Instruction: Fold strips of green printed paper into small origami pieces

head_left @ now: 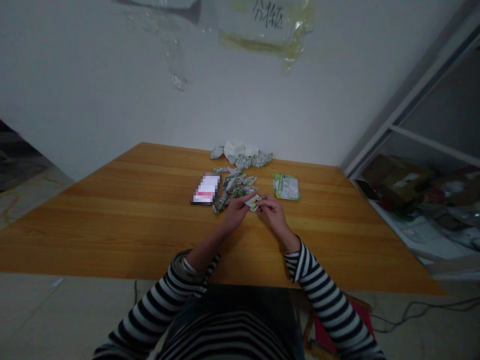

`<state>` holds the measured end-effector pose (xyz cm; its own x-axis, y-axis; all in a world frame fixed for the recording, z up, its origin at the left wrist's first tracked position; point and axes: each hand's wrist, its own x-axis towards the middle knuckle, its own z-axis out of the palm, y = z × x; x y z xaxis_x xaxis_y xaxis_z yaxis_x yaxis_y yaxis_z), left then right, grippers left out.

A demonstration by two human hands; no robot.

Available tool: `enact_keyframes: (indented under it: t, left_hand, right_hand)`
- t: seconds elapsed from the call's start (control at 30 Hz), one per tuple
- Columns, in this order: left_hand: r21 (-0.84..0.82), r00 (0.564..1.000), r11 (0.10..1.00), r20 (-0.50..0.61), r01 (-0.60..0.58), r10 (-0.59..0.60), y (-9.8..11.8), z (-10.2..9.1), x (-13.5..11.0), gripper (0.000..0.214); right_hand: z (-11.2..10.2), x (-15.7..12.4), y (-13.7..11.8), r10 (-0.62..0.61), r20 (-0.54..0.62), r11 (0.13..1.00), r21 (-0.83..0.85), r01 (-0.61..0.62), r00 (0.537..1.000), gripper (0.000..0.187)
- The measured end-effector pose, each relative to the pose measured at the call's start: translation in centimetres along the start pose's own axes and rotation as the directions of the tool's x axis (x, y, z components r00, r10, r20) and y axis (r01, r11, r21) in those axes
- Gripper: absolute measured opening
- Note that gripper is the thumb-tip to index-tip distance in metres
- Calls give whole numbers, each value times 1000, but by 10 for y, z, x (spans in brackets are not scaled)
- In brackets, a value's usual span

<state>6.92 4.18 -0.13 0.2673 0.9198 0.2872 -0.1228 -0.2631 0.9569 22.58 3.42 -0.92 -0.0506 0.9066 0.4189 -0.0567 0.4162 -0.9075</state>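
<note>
Both my hands meet over the wooden table, pinching one small green-and-white sachet between them. My left hand grips its left side, fingers closed. My right hand holds its right side, fingers closed too. Just beyond my left hand lies a loose pile of similar small sachets. Both arms wear black-and-white striped sleeves.
A phone-sized dark object lies left of the pile. A flat green packet rests to the right. Crumpled wrappers sit at the table's far edge by the white wall. Metal shelving with boxes stands on the right.
</note>
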Motion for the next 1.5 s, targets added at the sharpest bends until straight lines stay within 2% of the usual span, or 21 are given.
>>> enact_keyframes:
  t: [0.07, 0.13, 0.2, 0.27, 0.43, 0.63, 0.87, 0.97, 1.03, 1.13, 1.23, 1.4, 1.5]
  left_hand:
    - [-27, 1000, 1000, 14, 9, -8, 2, 0, -2, 49]
    - [-125, 998, 992, 52, 37, -31, 6, 1, -4, 52]
    - [-261, 993, 962, 102, 85, -60, 10, 3, -6, 51]
    - [-334, 992, 936, 93, 109, -82, 14, 5, -6, 46]
    - [-158, 984, 985, -145, 76, -99, 15, 6, -1, 53]
    - [-55, 978, 997, -198, 52, -62, 12, 4, 2, 30]
    - [-35, 963, 999, -269, 26, -35, 12, 2, -1, 26]
    - [-51, 962, 998, -269, 32, -45, 11, 1, 0, 30]
    - [-72, 967, 997, -246, 43, -60, 11, 1, 1, 38]
    - [-144, 976, 983, -165, 117, -140, 10, 0, 3, 57]
    - [-156, 980, 974, -84, 165, -180, 8, -2, 2, 62]
    - [-37, 993, 997, -99, 65, -68, 2, -7, 1, 55]
    - [85, 989, 996, -143, -11, 23, 1, -7, 2, 47]
  right_hand:
    - [-2, 0, -4, 15, 25, 1000, 4, -15, 1000, 16]
    - [-3, -1, -9, 26, 24, 1000, 0, -26, 999, 20]
    - [-4, -1, -13, 30, -1, 999, -15, -30, 1000, 19]
    - [-2, -2, -13, 28, -43, 999, -38, -30, 999, 14]
    - [6, -2, -5, 19, -132, 995, -96, -32, 991, 16]
    - [11, -5, -4, 15, -152, 987, -157, -39, 988, 15]
    - [15, -6, -7, 35, -129, 991, -122, -51, 991, 16]
    - [14, -6, -9, 19, -146, 991, -132, -38, 989, 21]
    - [9, -6, -10, -37, -181, 982, -190, 2, 983, 16]
    - [2, -6, -14, -115, -209, 965, -254, 59, 971, 7]
    - [-2, -6, -20, -145, -177, 959, -269, 94, 973, 11]
    - [0, -4, -29, -127, -7, 978, -166, 124, 992, 15]
    - [2, -3, -26, -17, -31, 1000, -19, 16, 999, 14]
